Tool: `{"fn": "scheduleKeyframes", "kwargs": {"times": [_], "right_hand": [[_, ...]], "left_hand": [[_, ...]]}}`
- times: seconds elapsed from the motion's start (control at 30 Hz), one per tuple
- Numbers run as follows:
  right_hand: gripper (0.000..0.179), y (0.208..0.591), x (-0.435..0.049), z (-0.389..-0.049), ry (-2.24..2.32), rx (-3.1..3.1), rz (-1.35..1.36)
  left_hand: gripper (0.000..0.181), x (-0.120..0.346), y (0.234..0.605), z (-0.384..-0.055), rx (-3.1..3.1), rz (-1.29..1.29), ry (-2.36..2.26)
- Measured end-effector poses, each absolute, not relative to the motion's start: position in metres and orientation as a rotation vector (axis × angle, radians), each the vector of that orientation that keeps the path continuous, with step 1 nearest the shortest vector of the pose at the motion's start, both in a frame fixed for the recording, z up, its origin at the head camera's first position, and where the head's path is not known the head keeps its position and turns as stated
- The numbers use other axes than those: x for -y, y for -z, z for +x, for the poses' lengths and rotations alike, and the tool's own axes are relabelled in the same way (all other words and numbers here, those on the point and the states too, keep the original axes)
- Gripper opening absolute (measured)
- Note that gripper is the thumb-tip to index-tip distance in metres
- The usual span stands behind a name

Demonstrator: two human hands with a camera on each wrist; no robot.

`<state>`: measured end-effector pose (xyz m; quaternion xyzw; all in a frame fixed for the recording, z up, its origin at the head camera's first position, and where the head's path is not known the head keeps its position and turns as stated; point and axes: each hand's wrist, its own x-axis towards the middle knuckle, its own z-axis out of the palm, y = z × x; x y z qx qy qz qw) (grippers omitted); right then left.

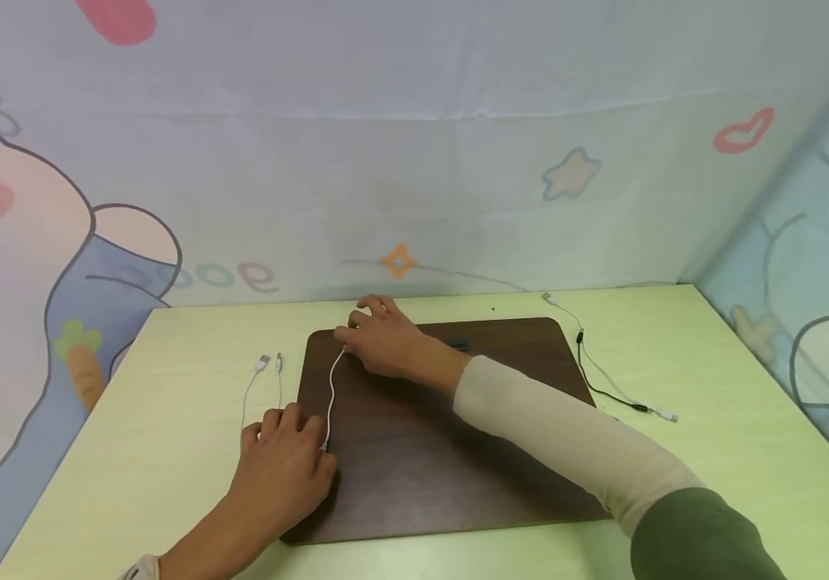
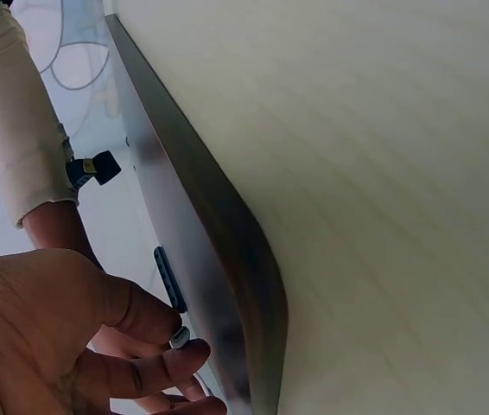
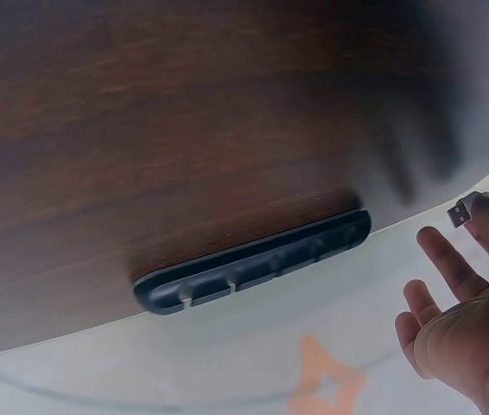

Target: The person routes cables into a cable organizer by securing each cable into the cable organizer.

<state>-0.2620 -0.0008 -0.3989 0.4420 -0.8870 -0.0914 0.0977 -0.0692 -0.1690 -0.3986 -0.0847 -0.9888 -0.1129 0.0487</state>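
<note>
A white USB cable (image 1: 332,387) stretches between my two hands above the left part of a dark brown board (image 1: 458,459). My left hand (image 1: 283,459) pinches its small end plug (image 2: 180,337) between thumb and index finger, near the board's left edge. Toward the board's back left corner, my right hand (image 1: 385,338) holds the cable's USB-A plug (image 3: 459,214) between thumb and index finger, its other fingers spread loosely. Right of that hand, a dark cable organizer (image 3: 253,264) with several slots lies along the board's back edge; the forearm partly hides it in the head view.
Left of the board, a USB plug (image 1: 263,362) and a slimmer plug (image 1: 279,361) lie on the pale table (image 1: 167,403), their white leads running behind my left hand. At right lie a white cable (image 1: 603,372) and a black cable (image 1: 591,385). A printed cloth (image 1: 458,177) hangs behind.
</note>
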Motion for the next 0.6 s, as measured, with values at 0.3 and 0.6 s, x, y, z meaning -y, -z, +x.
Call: {"fn": "scheduleKeyframes", "kwargs": {"times": [0.3, 0.6], "right_hand": [[0.031, 0.398, -0.009, -0.265, 0.246, 2.705, 1.278], [0.03, 0.398, -0.023, -0.267, 0.175, 2.741, 1.268]], "left_hand": [[0.019, 0.158, 0.399, -0.073, 2.974, -0.315, 0.345], [0.014, 0.147, 0.399, -0.077, 2.958, -0.369, 0.33]]}}
